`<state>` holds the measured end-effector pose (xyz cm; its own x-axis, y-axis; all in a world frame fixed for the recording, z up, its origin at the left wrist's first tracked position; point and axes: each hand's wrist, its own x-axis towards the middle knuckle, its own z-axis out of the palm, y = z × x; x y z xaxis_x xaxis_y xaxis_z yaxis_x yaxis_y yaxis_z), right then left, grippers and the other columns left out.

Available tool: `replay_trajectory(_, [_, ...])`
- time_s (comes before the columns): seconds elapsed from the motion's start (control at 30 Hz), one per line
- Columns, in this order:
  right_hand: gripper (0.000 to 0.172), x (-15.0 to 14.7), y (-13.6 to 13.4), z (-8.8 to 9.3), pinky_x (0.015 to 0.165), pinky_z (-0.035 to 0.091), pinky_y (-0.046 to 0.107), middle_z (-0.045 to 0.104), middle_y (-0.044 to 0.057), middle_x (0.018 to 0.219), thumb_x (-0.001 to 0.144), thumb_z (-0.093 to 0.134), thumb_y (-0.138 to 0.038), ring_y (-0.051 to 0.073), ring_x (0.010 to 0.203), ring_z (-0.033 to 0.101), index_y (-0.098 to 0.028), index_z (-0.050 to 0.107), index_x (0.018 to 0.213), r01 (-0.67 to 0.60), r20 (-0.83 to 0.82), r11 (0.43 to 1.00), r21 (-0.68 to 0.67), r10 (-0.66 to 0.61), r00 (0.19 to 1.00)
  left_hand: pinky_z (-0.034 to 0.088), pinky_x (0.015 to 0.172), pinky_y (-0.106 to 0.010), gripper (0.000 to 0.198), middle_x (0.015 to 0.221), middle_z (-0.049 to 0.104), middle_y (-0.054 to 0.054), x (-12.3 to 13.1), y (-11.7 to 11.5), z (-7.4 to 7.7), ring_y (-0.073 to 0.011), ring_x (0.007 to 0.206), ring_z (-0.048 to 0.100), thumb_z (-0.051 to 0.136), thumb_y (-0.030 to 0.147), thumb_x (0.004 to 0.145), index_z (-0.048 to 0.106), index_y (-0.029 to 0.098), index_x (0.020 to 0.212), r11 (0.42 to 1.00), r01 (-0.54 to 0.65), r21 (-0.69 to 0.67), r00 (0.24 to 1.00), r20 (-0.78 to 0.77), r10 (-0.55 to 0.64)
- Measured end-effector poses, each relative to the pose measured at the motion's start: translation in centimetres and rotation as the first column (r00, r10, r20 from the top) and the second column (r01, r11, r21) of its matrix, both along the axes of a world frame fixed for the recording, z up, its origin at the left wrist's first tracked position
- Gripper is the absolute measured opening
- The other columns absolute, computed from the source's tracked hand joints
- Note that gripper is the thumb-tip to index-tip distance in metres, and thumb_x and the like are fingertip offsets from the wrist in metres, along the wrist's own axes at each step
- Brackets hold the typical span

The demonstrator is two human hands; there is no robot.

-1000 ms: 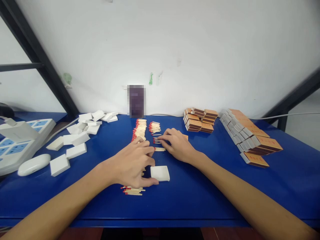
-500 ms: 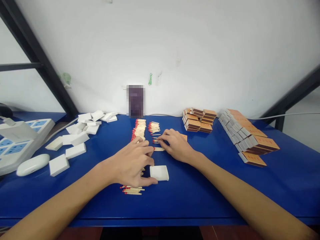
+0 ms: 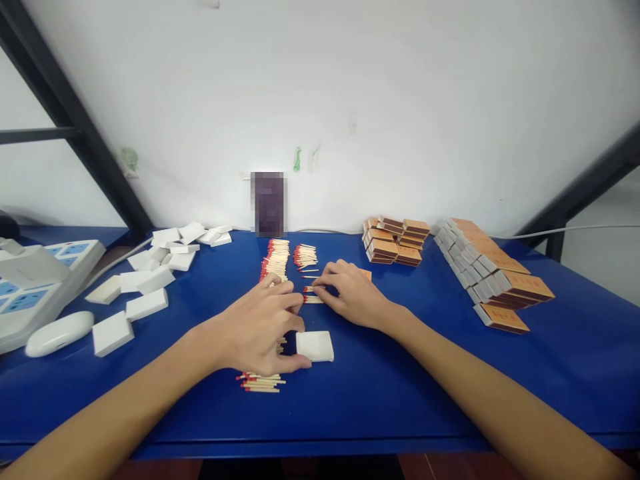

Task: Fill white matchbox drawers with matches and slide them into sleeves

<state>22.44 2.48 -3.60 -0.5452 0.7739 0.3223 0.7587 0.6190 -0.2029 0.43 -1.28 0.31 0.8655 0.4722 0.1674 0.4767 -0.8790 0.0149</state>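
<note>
My left hand (image 3: 263, 323) is curved around the left end of a small white matchbox tray (image 3: 315, 347), thumb at its near corner and index finger at its far corner. Beneath and beside that hand lies a long row of red-headed matches (image 3: 276, 260), partly hidden by it. My right hand (image 3: 350, 293) pinches at a few loose matches on the table, thumb and index finger together at their plain ends. A smaller group of matches (image 3: 306, 255) lies just beyond. Part of an orange matchbox (image 3: 367, 274) shows behind the right hand.
White trays (image 3: 147, 300) are scattered at the left, near a power strip (image 3: 60, 280) and a white rounded case (image 3: 60, 333). Stacked orange matchboxes (image 3: 397, 240) stand at the back, with a larger stack (image 3: 500, 267) at the right. A blurred dark rectangle (image 3: 269, 203) leans on the wall.
The view has shifted slightly. My right thumb and index finger have moved a little nearer the viewer over the small matches; my left hand keeps its place at the tray.
</note>
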Motion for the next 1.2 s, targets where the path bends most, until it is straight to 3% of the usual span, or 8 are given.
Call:
replay_trajectory(0.53, [0.022,0.3,-0.8,1.2,0.076,0.037,0.033,0.064,0.006,0.092,0.087,0.061,-0.037,0.02,0.088,0.056,-0.02,0.071,0.097,-0.062,0.034,0.997,-0.048,0.064,0.997,0.031,0.082,-0.038,0.04,0.075,0.054,-0.003,0.0,0.0,0.1,-0.019,0.076,0.047,0.063,0.058,0.078,0.072,0.02,0.077,1.0,-0.002,0.006,1.0,0.002,0.002])
replay_trajectory(1.0, [0.017,0.2,-0.7,1.4,0.077,0.035,0.033,0.065,0.001,0.084,0.091,0.06,-0.033,0.016,0.081,0.058,-0.022,0.072,0.089,-0.136,-0.037,0.977,-0.166,0.132,0.991,0.031,0.078,-0.037,0.039,0.073,0.053,-0.004,-0.1,0.0,0.2,-0.0197,0.077,0.045,0.062,0.058,0.077,0.072,0.02,0.076,1.0,-0.024,0.018,1.0,0.003,0.024])
replay_trajectory(1.2, [0.013,0.3,-0.5,1.6,0.067,0.042,0.026,0.065,0.003,0.085,0.089,0.062,-0.025,0.014,0.075,0.058,-0.019,0.073,0.091,-0.153,-0.116,0.948,-0.281,0.124,0.985,0.03,0.08,-0.038,0.036,0.075,0.053,-0.004,0.1,-0.2,0.1,-0.021,0.08,0.045,0.062,0.055,0.077,0.072,0.021,0.078,0.999,-0.03,0.032,1.0,-0.005,0.03])
